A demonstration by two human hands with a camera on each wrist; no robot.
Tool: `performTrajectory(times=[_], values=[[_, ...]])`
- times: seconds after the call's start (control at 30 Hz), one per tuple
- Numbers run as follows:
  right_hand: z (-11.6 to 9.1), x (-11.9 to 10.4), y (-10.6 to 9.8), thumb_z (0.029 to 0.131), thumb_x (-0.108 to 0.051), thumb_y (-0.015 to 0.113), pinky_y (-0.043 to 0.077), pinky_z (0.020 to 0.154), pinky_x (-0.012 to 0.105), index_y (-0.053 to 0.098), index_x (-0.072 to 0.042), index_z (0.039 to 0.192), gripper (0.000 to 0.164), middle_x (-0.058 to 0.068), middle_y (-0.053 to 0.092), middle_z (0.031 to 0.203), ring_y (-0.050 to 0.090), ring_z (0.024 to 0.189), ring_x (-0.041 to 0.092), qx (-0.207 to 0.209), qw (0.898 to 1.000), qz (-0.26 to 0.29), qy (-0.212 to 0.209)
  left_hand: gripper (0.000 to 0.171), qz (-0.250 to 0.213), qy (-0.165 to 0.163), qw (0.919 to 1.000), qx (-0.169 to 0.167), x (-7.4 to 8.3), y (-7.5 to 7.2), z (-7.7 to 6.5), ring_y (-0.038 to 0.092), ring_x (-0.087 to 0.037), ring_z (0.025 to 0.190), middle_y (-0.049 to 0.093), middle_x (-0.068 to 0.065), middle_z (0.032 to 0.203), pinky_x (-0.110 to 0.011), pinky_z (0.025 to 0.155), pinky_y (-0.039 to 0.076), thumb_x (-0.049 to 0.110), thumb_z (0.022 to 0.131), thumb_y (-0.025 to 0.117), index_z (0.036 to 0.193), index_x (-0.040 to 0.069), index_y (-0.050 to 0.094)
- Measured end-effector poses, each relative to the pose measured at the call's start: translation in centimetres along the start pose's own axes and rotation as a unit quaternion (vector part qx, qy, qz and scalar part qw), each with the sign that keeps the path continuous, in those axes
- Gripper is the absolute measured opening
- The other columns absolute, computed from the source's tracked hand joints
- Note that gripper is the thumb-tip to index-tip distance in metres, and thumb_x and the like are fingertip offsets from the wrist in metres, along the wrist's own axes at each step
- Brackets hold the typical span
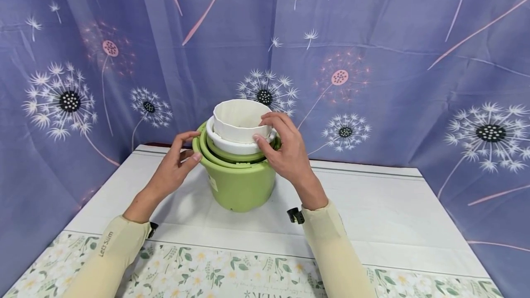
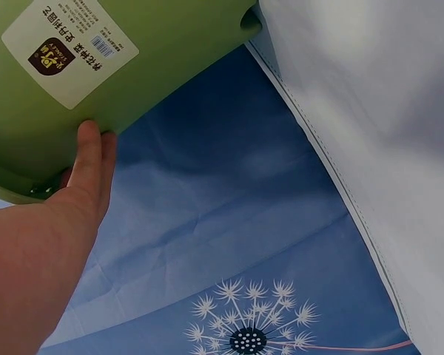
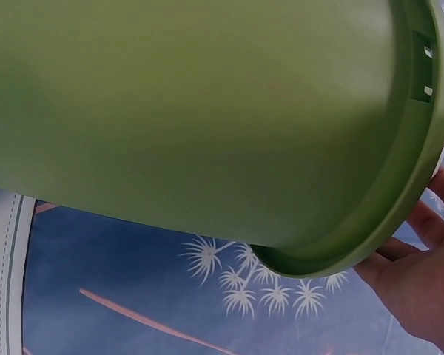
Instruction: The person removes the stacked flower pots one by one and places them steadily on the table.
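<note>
A large green flowerpot stands upright on the table, with a smaller green pot nested inside it. Stacked inside those are a white round pot and, topmost, a white pot with a faceted rim. My left hand grips the large pot's rim at its left side; in the left wrist view, fingers lie along its outer wall near a paper label. My right hand pinches the topmost white pot's wall at the right, thumb outside and fingertips over the rim.
A white cloth with a floral front border covers the table. Behind and at both sides hangs a purple-blue curtain printed with dandelions. Each wrist has a black strap, such as the right one.
</note>
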State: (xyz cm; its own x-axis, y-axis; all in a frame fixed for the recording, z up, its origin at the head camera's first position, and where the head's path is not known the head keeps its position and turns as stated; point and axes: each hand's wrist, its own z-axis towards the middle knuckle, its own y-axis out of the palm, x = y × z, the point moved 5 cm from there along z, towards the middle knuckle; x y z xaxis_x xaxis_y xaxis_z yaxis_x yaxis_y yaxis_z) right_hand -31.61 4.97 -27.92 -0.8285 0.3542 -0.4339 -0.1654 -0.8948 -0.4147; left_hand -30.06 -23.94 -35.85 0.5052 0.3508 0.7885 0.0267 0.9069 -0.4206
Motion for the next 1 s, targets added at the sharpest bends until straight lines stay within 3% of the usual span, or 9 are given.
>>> performTrajectory(times=[0.83,1.0], values=[[0.02,-0.01,0.22,0.099,-0.018,0.077,0.051,0.106,0.044,0.070,-0.007,0.115,0.022,0.009,0.063,0.127,0.060,0.121,0.023,0.006,1.000,-0.013,-0.004,0.053,-0.010,0.009,0.9999,0.002,0.16,0.02,0.00,0.055,-0.049,0.133,0.040,-0.020,0.149,-0.014,0.095,0.053,0.013,0.112,0.052,0.161,0.013,0.032],[0.16,-0.10,0.02,0.098,-0.017,0.078,0.052,0.104,0.045,0.069,-0.005,0.112,0.021,0.010,0.063,0.122,0.061,0.117,0.025,0.023,1.000,-0.004,-0.017,0.054,-0.010,0.004,0.9999,0.001,0.05,0.05,0.02,0.055,-0.047,0.134,0.039,-0.019,0.149,-0.015,0.095,0.053,0.014,0.112,0.053,0.162,0.014,0.032]])
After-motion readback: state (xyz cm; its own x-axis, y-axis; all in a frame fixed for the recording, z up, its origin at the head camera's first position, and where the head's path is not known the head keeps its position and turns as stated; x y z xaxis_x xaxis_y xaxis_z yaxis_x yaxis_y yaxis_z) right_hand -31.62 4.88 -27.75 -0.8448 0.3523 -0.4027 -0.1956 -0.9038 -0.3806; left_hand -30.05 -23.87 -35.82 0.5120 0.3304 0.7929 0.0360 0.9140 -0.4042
